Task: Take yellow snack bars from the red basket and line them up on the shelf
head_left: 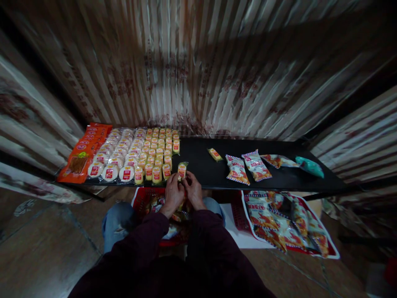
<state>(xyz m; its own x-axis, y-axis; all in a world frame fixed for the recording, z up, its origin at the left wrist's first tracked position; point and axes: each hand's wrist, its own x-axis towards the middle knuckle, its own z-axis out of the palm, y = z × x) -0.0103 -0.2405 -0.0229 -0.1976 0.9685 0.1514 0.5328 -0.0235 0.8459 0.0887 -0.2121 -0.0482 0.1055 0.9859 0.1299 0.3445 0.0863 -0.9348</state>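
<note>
At the front edge of the black shelf (198,165), a small yellow wrapped snack cake (182,169) stands upright with a red-and-white label facing me. My left hand (174,193) has its fingertips closed on the cake's lower left side. From the lower right, my right hand (194,191) pinches the same cake. Just left of it, similar yellow wrapped cakes (156,174) stand in tight rows running back to the wall. Part of the held cake's lower end is hidden by my fingers.
Left on the shelf are round white wrapped crackers (110,172) and orange packets (76,165). To the right lie a loose yellow cake (215,155), snack bags (237,169) and a green packet (309,166). Below are a red basket (139,198) and a white-rimmed basket (248,219) with bags.
</note>
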